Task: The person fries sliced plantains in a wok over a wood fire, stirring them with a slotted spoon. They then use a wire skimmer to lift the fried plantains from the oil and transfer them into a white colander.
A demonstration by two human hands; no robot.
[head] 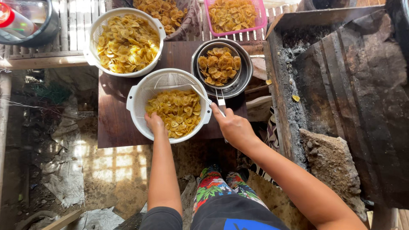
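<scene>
A white plastic colander (137, 94) half full of yellow fried banana chips (177, 111) sits on a dark wooden table (111, 127) in front of me. My left hand (155, 124) rests on the chips at the colander's near left side. My right hand (232, 126) is shut on the handle of a wire skimmer (175, 80), whose mesh head lies inside the colander's far half. Just beyond, a metal strainer of chips (219, 65) sits in a steel bowl (247, 72).
A second white colander (126, 42) heaped with chips stands at the far left. A pink basket (233, 15) and a dark cloth-lined container (164, 12) of chips lie beyond. A sooty stone stove (341, 93) rises on the right. A dark tub (30, 21) sits top left.
</scene>
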